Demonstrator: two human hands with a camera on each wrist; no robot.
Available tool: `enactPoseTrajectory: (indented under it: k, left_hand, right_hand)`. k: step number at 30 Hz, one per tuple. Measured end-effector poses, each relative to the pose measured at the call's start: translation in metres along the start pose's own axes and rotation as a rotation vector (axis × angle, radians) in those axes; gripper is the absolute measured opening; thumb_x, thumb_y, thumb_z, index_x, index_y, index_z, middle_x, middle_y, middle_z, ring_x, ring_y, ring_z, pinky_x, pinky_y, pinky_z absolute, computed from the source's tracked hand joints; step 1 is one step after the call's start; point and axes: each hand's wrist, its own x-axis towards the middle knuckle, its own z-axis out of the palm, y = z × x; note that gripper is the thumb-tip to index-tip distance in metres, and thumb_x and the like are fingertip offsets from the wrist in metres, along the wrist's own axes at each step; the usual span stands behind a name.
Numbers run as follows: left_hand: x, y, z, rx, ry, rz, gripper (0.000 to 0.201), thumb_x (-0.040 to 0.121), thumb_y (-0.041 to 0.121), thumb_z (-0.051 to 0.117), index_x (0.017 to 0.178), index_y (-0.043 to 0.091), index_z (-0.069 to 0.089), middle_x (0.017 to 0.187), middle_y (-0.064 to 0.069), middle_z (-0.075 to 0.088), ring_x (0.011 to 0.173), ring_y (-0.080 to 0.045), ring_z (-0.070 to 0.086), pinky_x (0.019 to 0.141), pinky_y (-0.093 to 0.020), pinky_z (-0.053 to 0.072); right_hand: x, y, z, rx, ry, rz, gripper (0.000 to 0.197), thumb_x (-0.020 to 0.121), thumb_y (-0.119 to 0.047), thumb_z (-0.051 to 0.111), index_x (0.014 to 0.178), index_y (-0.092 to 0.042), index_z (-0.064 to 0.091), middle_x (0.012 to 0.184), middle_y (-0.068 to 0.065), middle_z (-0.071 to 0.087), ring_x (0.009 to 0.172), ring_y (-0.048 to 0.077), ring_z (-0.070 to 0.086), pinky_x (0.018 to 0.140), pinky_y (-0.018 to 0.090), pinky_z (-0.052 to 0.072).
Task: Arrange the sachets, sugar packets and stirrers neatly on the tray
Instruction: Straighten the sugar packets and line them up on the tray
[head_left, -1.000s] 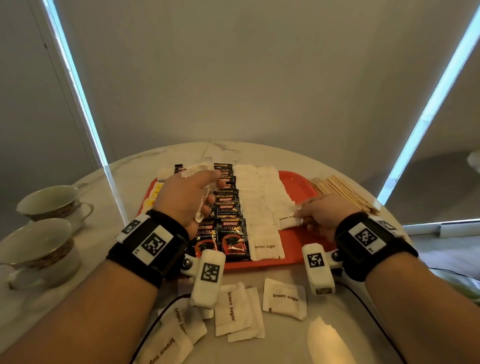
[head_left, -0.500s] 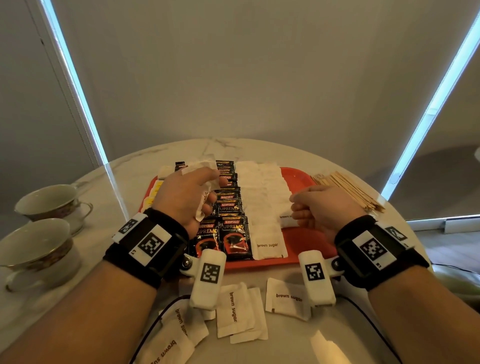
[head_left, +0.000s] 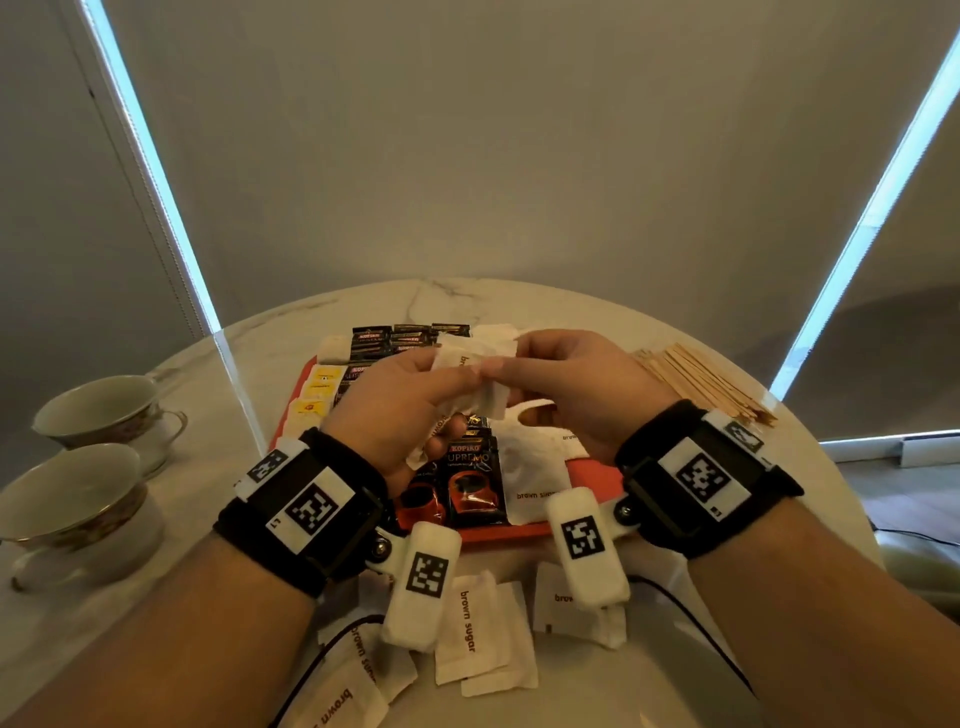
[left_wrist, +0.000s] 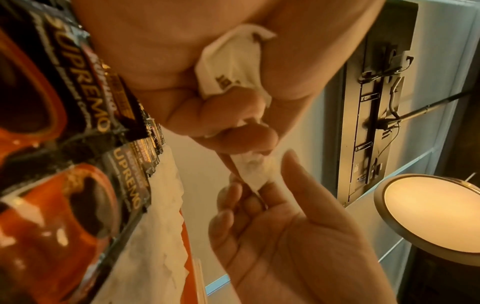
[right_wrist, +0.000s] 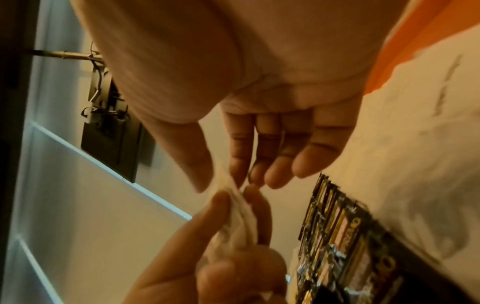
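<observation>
Above the red tray (head_left: 498, 533) my left hand (head_left: 457, 376) grips a small bunch of white brown-sugar packets (head_left: 480, 358); the left wrist view shows them bunched in its curled fingers (left_wrist: 231, 67). My right hand (head_left: 501, 364) meets it and pinches the end of one packet (left_wrist: 253, 174) between thumb and forefinger (right_wrist: 233, 176). On the tray lie rows of black coffee sachets (head_left: 470, 478), white sugar packets (head_left: 535, 478) and yellow sachets (head_left: 317, 395). Wooden stirrers (head_left: 701, 379) lie in a pile on the table right of the tray.
Several loose sugar packets (head_left: 478, 629) lie on the marble table in front of the tray, under my wrists. Two teacups (head_left: 98, 415) (head_left: 67, 499) stand at the left edge. A black cable runs across the near table.
My right hand left the packet row on the tray, rose and moved left to the bunch. My left hand lifted and turned toward the middle with its packets.
</observation>
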Motion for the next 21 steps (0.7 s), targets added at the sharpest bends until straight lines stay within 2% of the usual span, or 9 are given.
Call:
enactPoseTrajectory:
  k: [3, 5, 10, 12, 15, 16, 19, 21]
  left_hand:
    - [0.001, 0.000, -0.004, 0.035, 0.005, 0.011, 0.019, 0.094, 0.029, 0.074, 0.108, 0.018, 0.076, 0.081, -0.001, 0.071, 0.051, -0.007, 0.052, 0.037, -0.019, 0.036]
    - [0.002, 0.000, -0.005, 0.060, 0.004, 0.015, 0.020, 0.092, 0.031, 0.076, 0.106, 0.016, 0.077, 0.077, -0.001, 0.070, 0.050, -0.007, 0.051, 0.038, -0.019, 0.036]
    - [0.003, 0.001, -0.003, 0.067, 0.069, 0.024, 0.015, 0.098, 0.025, 0.069, 0.097, 0.012, 0.076, 0.066, -0.001, 0.067, 0.047, -0.011, 0.050, 0.036, -0.021, 0.034]
    - [0.004, 0.003, -0.004, 0.026, 0.110, 0.034, 0.014, 0.102, 0.020, 0.062, 0.097, 0.011, 0.072, 0.065, 0.001, 0.071, 0.047, -0.012, 0.049, 0.036, -0.020, 0.033]
    - [0.005, 0.005, -0.007, -0.011, 0.153, 0.038, 0.012, 0.103, 0.018, 0.059, 0.096, 0.016, 0.068, 0.065, 0.002, 0.071, 0.047, -0.011, 0.049, 0.037, -0.020, 0.034]
    - [0.004, 0.006, -0.007, -0.015, 0.159, 0.040, 0.010, 0.100, 0.024, 0.064, 0.095, 0.017, 0.069, 0.065, 0.002, 0.068, 0.047, -0.010, 0.049, 0.038, -0.020, 0.035]
    - [0.002, 0.004, -0.007, 0.100, 0.078, 0.077, 0.028, 0.090, 0.042, 0.076, 0.095, 0.015, 0.073, 0.066, 0.000, 0.061, 0.048, -0.009, 0.049, 0.042, -0.023, 0.037]
    - [-0.001, 0.002, -0.006, 0.194, 0.029, 0.127, 0.019, 0.089, 0.035, 0.079, 0.087, 0.017, 0.074, 0.062, -0.001, 0.059, 0.049, -0.011, 0.048, 0.045, -0.024, 0.038]
  right_hand:
    - [0.007, -0.004, 0.011, 0.083, 0.068, -0.090, 0.009, 0.090, -0.015, 0.075, 0.093, -0.007, 0.072, 0.088, 0.015, 0.073, 0.078, 0.021, 0.070, 0.074, 0.038, 0.060]
    - [0.010, -0.001, 0.015, 0.189, 0.090, -0.109, 0.005, 0.093, -0.009, 0.071, 0.093, -0.005, 0.071, 0.084, 0.012, 0.073, 0.073, 0.021, 0.071, 0.066, 0.033, 0.060]
    - [0.011, 0.010, 0.016, 0.335, 0.185, -0.092, 0.009, 0.097, -0.013, 0.066, 0.091, -0.008, 0.070, 0.084, 0.009, 0.074, 0.075, 0.023, 0.071, 0.073, 0.041, 0.061]
    - [0.010, 0.009, 0.012, 0.394, 0.229, -0.089, 0.011, 0.098, -0.015, 0.065, 0.089, -0.008, 0.067, 0.079, 0.006, 0.072, 0.071, 0.020, 0.071, 0.069, 0.040, 0.061]
    - [0.007, 0.009, 0.009, 0.288, 0.207, -0.137, 0.011, 0.097, -0.018, 0.066, 0.090, -0.010, 0.068, 0.080, 0.007, 0.073, 0.073, 0.022, 0.070, 0.070, 0.044, 0.061]
    - [0.006, 0.010, 0.011, 0.226, 0.186, -0.161, 0.011, 0.096, -0.019, 0.068, 0.090, -0.009, 0.070, 0.082, 0.009, 0.074, 0.074, 0.024, 0.070, 0.072, 0.047, 0.061]
    - [0.002, 0.011, 0.018, 0.080, 0.137, -0.212, 0.012, 0.093, -0.022, 0.073, 0.091, -0.011, 0.073, 0.085, 0.012, 0.076, 0.074, 0.026, 0.070, 0.074, 0.048, 0.060]
    - [0.003, 0.012, 0.018, 0.088, 0.151, -0.218, 0.012, 0.089, -0.022, 0.076, 0.090, -0.011, 0.074, 0.086, 0.014, 0.076, 0.075, 0.029, 0.071, 0.075, 0.050, 0.061]
